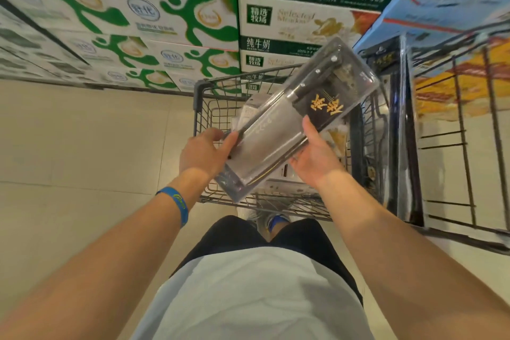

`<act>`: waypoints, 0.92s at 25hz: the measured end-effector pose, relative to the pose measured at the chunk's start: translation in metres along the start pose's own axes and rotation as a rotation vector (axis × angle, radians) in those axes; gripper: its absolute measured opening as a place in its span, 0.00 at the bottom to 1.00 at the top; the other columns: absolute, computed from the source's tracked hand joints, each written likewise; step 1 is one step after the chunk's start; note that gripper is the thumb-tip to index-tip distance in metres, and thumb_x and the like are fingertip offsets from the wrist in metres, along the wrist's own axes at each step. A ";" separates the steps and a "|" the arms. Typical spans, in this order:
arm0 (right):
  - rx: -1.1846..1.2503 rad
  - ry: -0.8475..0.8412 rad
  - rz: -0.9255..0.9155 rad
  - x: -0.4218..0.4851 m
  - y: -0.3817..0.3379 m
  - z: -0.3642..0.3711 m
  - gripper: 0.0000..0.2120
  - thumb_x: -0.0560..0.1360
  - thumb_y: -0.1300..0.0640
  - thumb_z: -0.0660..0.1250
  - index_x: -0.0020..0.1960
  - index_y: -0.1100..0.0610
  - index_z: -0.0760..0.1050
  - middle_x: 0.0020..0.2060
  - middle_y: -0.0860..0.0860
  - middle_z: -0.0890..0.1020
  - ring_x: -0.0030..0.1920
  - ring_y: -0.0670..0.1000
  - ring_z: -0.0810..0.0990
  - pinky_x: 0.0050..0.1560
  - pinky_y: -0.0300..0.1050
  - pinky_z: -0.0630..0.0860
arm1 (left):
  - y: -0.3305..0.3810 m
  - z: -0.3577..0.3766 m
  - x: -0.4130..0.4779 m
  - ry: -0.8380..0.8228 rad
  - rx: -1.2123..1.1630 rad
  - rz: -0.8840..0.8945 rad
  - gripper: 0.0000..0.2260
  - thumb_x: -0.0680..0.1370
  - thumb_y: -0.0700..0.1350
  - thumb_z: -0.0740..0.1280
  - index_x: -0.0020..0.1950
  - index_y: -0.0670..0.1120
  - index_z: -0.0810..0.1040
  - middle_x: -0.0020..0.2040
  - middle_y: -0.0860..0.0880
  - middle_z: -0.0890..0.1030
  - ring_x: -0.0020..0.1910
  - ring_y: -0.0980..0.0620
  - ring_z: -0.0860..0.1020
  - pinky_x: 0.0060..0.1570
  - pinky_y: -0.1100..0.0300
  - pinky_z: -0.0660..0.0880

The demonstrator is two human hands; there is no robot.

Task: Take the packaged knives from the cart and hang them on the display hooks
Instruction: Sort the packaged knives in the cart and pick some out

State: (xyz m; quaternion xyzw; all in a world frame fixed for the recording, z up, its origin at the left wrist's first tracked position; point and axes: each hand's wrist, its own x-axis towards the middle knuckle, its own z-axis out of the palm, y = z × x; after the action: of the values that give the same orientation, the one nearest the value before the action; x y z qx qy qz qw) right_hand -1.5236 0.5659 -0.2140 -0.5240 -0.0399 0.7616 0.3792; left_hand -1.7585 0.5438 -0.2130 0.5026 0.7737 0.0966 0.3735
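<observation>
The knife pack (298,113), a clear plastic shell enclosing a broad-bladed knife and a dark card with gold characters, is held in the air directly above the cart (199,96). It touches neither the cart nor its contents. The pack lies on a diagonal: the handle end points up and away from the person, past the far rim of the cart, and the blade end sits low over the near rim. The left hand (202,152) grips the blade end at the pack's left edge, with the thumb laid across the front face and the fingers curled behind. The right hand (314,157) grips the right edge, palm turned upward, with the thumb pressed on the dark card; its fingers are hidden behind the pack. A blue wristband (175,204) sits on the left forearm. More packs (287,183) lie flat inside the cart, under the held one. Just right of the cart, dark packs (386,69) stand upright at the side of a wire rack (463,132); how they are fixed to it cannot be told. Stacked milk cartons (138,22) rise beyond the far side of the cart. The cart stands on a pale tiled floor (82,146).
</observation>
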 end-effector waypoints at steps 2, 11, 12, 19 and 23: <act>-0.009 -0.015 0.003 0.000 0.006 0.006 0.30 0.78 0.41 0.69 0.76 0.52 0.70 0.67 0.51 0.81 0.67 0.53 0.80 0.72 0.54 0.73 | 0.008 -0.001 0.000 -0.066 0.031 0.063 0.29 0.73 0.75 0.54 0.58 0.55 0.77 0.55 0.54 0.82 0.47 0.53 0.78 0.44 0.58 0.73; 0.120 0.067 0.243 -0.017 0.065 0.003 0.25 0.83 0.39 0.58 0.69 0.56 0.74 0.57 0.56 0.86 0.56 0.55 0.86 0.50 0.51 0.85 | 0.061 0.002 0.024 -0.224 0.407 0.194 0.27 0.78 0.69 0.56 0.64 0.51 0.77 0.58 0.44 0.82 0.56 0.41 0.79 0.52 0.53 0.73; -0.067 0.091 0.296 -0.020 0.072 -0.002 0.25 0.83 0.39 0.59 0.68 0.56 0.74 0.54 0.56 0.87 0.52 0.55 0.88 0.48 0.50 0.85 | 0.059 0.002 0.023 -0.248 0.523 0.207 0.23 0.79 0.65 0.57 0.62 0.51 0.78 0.55 0.44 0.82 0.53 0.41 0.79 0.49 0.53 0.73; -1.150 0.155 0.110 -0.006 0.063 -0.047 0.12 0.84 0.50 0.61 0.66 0.50 0.74 0.46 0.48 0.84 0.37 0.47 0.87 0.45 0.47 0.86 | 0.036 -0.015 0.025 -0.286 1.267 0.165 0.09 0.81 0.48 0.64 0.49 0.45 0.81 0.41 0.49 0.77 0.42 0.47 0.78 0.37 0.56 0.70; -1.358 0.118 0.150 0.014 0.063 -0.084 0.08 0.84 0.50 0.60 0.52 0.49 0.77 0.45 0.51 0.84 0.44 0.51 0.85 0.54 0.55 0.82 | 0.020 0.018 0.022 -0.368 1.454 0.255 0.09 0.80 0.46 0.64 0.58 0.46 0.80 0.53 0.47 0.79 0.50 0.47 0.79 0.44 0.56 0.72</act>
State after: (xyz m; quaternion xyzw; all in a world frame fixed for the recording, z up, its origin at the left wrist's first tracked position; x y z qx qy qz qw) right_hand -1.4901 0.5019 -0.2905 -0.6877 -0.4514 0.5621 -0.0855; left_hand -1.7368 0.5680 -0.2259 0.7159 0.5037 -0.4802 0.0572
